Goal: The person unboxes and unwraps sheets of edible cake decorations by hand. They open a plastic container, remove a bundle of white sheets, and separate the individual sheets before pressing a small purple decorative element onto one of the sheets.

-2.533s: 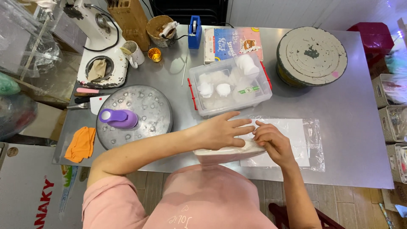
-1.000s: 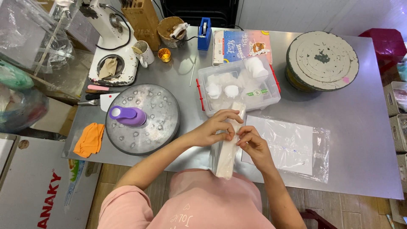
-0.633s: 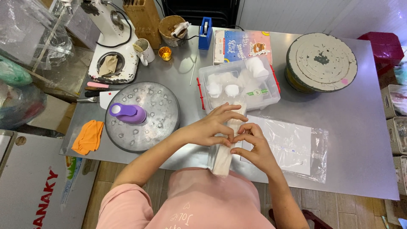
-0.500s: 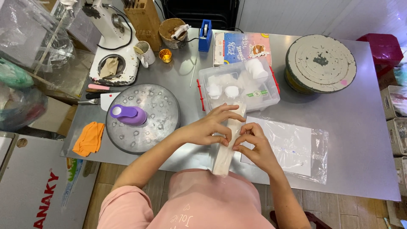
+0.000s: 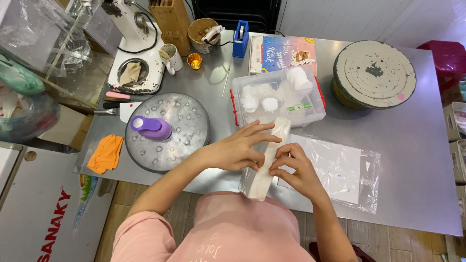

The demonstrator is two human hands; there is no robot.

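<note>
Clearly soft and light, the long white roll in clear wrap sags above the surface edge, left hand curled around its middle and right hand pinching the slippery film alongside.

- A grey metal table is seen from above.
- A round metal turntable and an orange cloth are placed at its left.
- A clear lidded box is set mid-table, a clear plastic bag in front of it.
- A round grey stand is set far right.
- A blue tape dispenser and a mug are kept at the back.
</note>
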